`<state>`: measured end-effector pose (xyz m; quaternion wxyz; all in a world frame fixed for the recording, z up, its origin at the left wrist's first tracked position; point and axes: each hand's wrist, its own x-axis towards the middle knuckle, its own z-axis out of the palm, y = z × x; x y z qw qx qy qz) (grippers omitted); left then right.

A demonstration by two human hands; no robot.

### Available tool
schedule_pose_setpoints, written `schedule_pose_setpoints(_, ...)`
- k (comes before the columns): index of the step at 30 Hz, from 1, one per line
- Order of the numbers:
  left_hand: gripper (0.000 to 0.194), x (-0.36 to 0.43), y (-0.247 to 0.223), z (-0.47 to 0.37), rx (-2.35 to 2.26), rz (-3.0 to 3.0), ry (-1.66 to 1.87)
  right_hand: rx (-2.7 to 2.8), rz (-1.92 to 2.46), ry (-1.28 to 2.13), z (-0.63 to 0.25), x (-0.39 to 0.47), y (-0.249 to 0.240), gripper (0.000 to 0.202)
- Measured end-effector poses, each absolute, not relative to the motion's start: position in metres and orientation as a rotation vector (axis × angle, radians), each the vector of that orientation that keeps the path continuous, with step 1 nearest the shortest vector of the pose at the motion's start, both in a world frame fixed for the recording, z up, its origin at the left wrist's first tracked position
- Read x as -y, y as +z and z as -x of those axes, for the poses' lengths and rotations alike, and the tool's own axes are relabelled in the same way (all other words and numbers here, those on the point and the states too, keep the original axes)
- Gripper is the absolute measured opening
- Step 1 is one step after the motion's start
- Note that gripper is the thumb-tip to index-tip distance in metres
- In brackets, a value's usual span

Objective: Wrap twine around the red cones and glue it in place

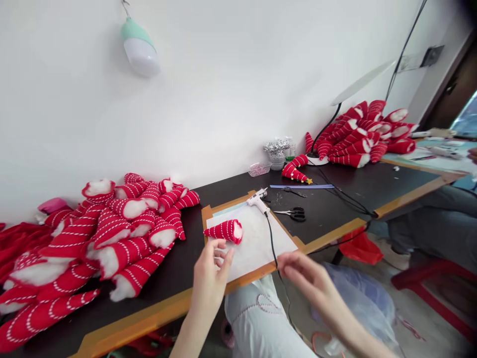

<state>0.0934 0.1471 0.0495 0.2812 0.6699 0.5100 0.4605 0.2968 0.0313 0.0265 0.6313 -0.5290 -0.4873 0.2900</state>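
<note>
A red cone with white stripes and white stuffing (224, 230) lies on a white sheet on a wooden board (257, 239). My left hand (210, 272) hovers just in front of it, fingers apart and holding nothing. My right hand (308, 281) is blurred at the table's front edge, beside the black cord (272, 244) of a white glue gun (258, 200); its fingers look loosely spread with nothing in them.
A big heap of striped red cones (108, 238) covers the table's left. Black scissors (295, 214), a blue strip (301, 186), a small decorated cone (294, 172), a tub of silver bits (277, 150) and another cone pile (363, 134) lie right. A person's legs (428, 226) are at right.
</note>
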Motion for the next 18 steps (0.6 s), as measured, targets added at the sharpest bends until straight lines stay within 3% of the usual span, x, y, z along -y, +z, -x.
schedule_pose_setpoints(3,0.031,-0.168,0.022,-0.104,-1.395,-1.886,1.115,1.059,1.135,0.761,-0.302,-0.035,0.009,0.028)
schedule_pose_setpoints(9,0.028,-0.186,-0.004,-0.115,-1.497,-1.9,1.015,0.955,1.181,0.489,-0.348,-0.108,0.015,0.033)
schedule_pose_setpoints(15,0.024,-0.186,-0.005,-0.126,-1.526,-1.857,1.045,1.594,2.05,0.157,-0.352,-0.243,0.017,0.058)
schedule_pose_setpoints(18,0.022,-0.186,-0.006,-0.129,-1.527,-1.853,1.064,1.637,2.185,0.139,-0.346,-0.282,0.014,0.061)
